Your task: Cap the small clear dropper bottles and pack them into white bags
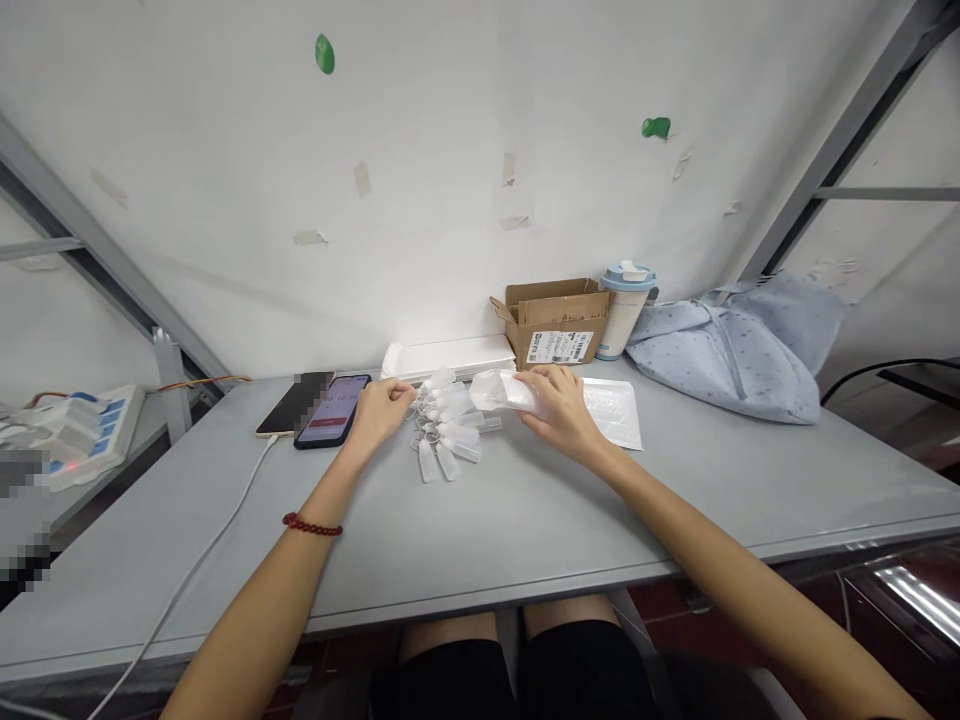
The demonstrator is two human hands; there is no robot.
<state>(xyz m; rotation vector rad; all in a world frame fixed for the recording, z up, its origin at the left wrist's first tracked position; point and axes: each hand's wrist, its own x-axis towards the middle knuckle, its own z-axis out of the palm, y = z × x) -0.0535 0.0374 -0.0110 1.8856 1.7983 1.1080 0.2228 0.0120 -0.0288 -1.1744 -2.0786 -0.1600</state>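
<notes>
On the table in the head view lies a pile of small translucent plastic pieces [454, 410], bottle-shaped, several of them with thin loops at one end. My left hand [382, 408] is at the pile's left edge, its thumb and fingers pinched together; whatever is between them is too small to make out. My right hand [561, 412] is closed around a whitish plastic pouch [496, 390], whose wide end points left over the pile. Behind that hand a white bubble mailer [619, 415] lies flat on the table.
Two phones, a dark one [296, 403] and one with a lit screen [330, 412], lie at left beside a white cable [217, 540]. At the back stand a flat white box [450, 355], an open cardboard box [559, 325] and a lidded cup [624, 315]. A blue cloth bag [727, 350] rests right.
</notes>
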